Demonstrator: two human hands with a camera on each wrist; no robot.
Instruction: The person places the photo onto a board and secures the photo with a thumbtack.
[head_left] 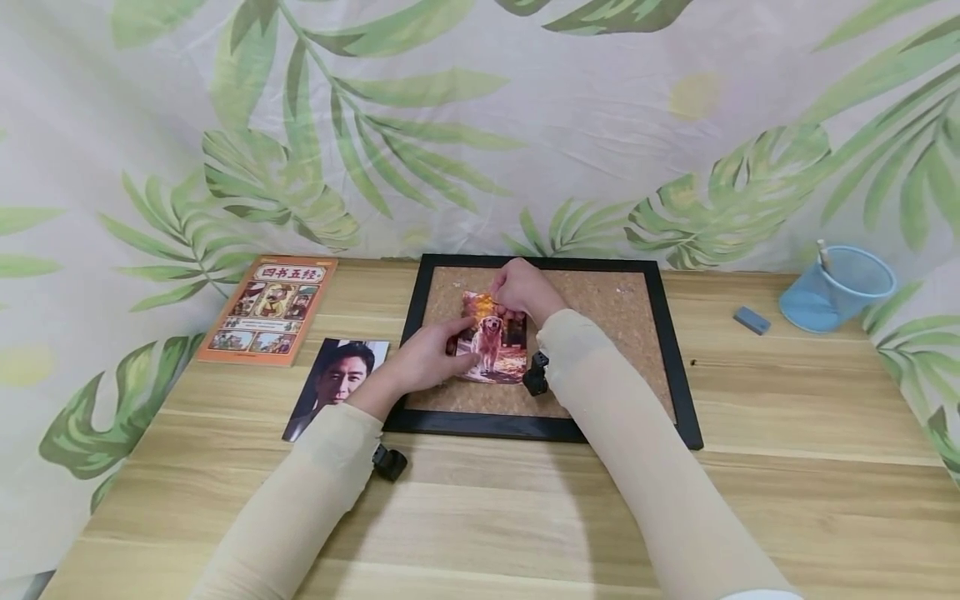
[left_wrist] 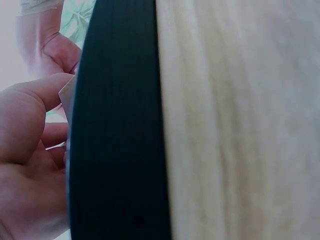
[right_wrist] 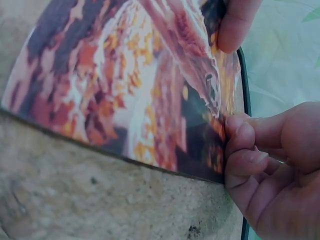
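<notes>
A photo of a golden dog (head_left: 489,342) lies on the cork board (head_left: 600,350), which has a black frame (left_wrist: 117,120). My left hand (head_left: 431,358) rests on the photo's left side, index finger and thumb stretched out over it. Near the photo's top edge, my right hand (head_left: 522,287) presses with curled fingers. In the right wrist view, the thumb and index fingertip of that hand (right_wrist: 272,165) pinch a tiny thing against the photo (right_wrist: 140,100); the fingertips mostly hide it. The photo's near edge curves slightly up from the cork.
A portrait photo (head_left: 341,375) lies left of the board, partly behind my left forearm. Farther left is an orange book (head_left: 270,312). On the right stand a blue mesh pen cup (head_left: 828,292) with a pen and, beside it, a small blue block (head_left: 752,320). A patterned cloth hangs behind.
</notes>
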